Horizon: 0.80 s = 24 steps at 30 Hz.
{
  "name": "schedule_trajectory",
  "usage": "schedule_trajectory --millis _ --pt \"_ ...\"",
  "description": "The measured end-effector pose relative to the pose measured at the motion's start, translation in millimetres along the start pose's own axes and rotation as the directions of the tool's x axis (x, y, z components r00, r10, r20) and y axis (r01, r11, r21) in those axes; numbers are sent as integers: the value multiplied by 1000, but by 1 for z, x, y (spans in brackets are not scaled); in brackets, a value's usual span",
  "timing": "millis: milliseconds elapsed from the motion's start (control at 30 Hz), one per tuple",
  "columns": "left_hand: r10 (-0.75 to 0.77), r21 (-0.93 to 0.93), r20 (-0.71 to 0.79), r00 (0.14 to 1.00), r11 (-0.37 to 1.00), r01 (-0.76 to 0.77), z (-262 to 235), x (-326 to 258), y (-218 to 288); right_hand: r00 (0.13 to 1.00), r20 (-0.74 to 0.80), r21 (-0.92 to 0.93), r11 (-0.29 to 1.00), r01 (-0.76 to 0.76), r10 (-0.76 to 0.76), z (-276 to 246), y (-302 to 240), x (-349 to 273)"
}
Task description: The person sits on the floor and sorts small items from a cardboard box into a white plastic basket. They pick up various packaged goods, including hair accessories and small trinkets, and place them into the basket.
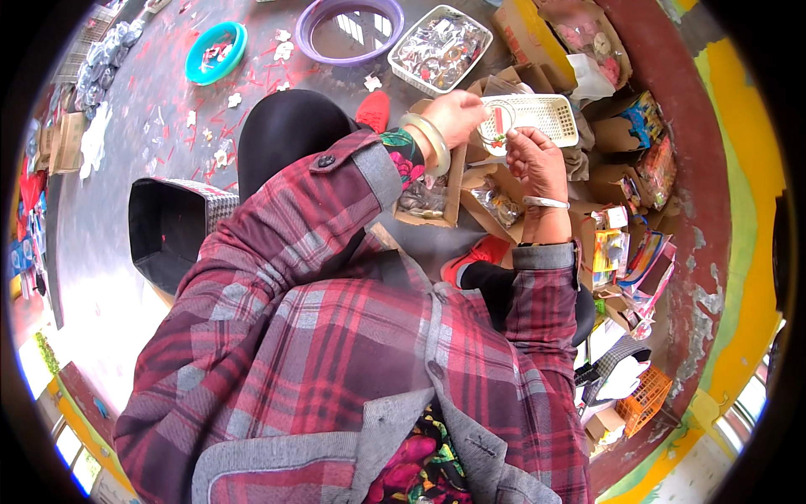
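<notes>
Loop: thin ring with red and green bits (499,138); at 1 o'clock of the head view's centre, held up between the two hands; red strip shows inside it — can't tell if it is attached or lies behind
Right hand (536,158): at 2 o'clock; thumb and fingers pinching the loop's edge; likely an edge grip so its middle stays visible
Left hand (453,118): at 12 to 1; fingers curled, tips by the loop's opposite edge; blurred, can't tell if it grasps or only steadies
White tray (550,109): perforated, 1 to 2 o'clock, just behind the loop; probably a catch for dropped bits, plain backing too
Cardboard boxes: one (454,186) at 1, another (477,178) at 2; both hold small packets; presumably kept near the feet for short reach
Outer ring: white bin of packets (438,52) at 12, purple basin (300,44) at 11 to 12, teal basin (238,57) at 10 to 11; walls likely keep loose small stuff together
Fabric bin (164,239): 9 o'clock, dark mouth toward the viewer; well apart from both hands
</notes>
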<state>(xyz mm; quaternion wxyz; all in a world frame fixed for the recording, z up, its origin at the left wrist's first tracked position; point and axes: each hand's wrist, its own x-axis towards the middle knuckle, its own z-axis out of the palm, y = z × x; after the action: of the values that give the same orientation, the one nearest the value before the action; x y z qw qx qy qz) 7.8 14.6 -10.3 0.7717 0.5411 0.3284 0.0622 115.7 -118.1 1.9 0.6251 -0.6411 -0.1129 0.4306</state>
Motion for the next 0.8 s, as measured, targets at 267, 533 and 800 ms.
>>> schedule_trajectory --millis 267,533,800 --pt "269 -193 -196 943 932 -306 -16 -4 25 996 92 -610 789 68 -15 28 101 13" --pt "244 -193 -128 961 945 -265 -23 -3 21 991 112 -990 73 117 -78 57 136 11" --pt "232 -222 -112 966 942 -252 -18 -8 23 916 317 -945 167 282 245 67 152 2"
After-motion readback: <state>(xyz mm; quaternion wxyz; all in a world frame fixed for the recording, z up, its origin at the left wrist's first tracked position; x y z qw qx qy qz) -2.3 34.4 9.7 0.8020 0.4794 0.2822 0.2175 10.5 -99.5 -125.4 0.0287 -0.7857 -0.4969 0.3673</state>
